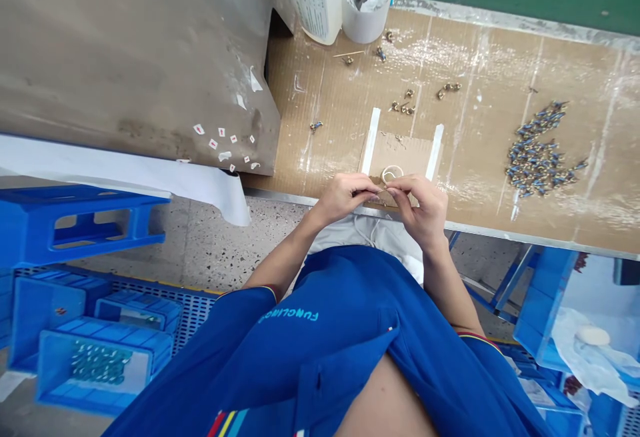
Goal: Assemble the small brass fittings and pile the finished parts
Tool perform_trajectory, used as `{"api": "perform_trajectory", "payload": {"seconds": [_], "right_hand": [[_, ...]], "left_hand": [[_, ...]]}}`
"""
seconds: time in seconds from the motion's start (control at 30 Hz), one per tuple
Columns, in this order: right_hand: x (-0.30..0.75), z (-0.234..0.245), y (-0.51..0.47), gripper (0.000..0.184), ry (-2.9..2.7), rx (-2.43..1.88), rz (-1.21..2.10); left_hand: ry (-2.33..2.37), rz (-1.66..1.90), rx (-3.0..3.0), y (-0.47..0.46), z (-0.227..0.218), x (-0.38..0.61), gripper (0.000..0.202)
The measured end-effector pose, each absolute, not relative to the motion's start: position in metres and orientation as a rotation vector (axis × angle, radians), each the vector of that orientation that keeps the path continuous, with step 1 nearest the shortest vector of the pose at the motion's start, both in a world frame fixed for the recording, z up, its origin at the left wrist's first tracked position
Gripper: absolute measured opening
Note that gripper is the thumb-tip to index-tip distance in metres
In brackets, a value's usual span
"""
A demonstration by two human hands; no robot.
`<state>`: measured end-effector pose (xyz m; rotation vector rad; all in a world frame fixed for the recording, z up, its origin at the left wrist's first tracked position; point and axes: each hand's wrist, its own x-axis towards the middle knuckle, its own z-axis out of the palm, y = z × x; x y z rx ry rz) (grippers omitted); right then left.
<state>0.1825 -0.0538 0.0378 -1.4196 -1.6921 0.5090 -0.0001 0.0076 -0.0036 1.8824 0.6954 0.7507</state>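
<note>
**Close Work in a Pinch**

Bent over a cardboard-covered worktop point(480, 184), a worker in a blue shirt point(340, 290) brings the left hand point(345, 196) and right hand point(426, 205) to its near edge. The grip of each hand is closed, seemingly on one thin piece point(381, 190), held between them just beside a small white ring point(391, 172); its exact form is too fine to tell.

The handwork appears to be mid-course. A large heap of brass-and-blue parts point(536, 165) lies to the right, well apart from the hands, while small clusters of similar parts point(404, 108) sit beyond a taped-down cardboard pad point(410, 150). Whether the heap is finished or waiting cannot be told, leaving the remaining count uncertain.

Pale blue lettering point(290, 315) on the shirt, upside down, seems to read "FUNGLIN", its end unclear. Print on a white container point(317, 0) and a wide tape roll point(367, 27) is too small to read; white squares point(221, 132) on a metal surface point(150, 57) bear red marks, none legible.
</note>
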Motion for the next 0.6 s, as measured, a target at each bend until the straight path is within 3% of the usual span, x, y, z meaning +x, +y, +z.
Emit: {"api": "perform_trajectory", "payload": {"seconds": [0.27, 0.6], "right_hand": [[0.187, 0.04, -0.056, 0.022, -1.618, -1.488, 0.509], [0.198, 0.027, -0.047, 0.017, -1.604, -1.497, 0.422]], "left_hand": [[0.693, 0.743, 1.84, 0.009, -0.001, -0.001, 0.011], [0.712, 0.788, 1.8, 0.006, -0.001, -0.003, 0.01]]}}
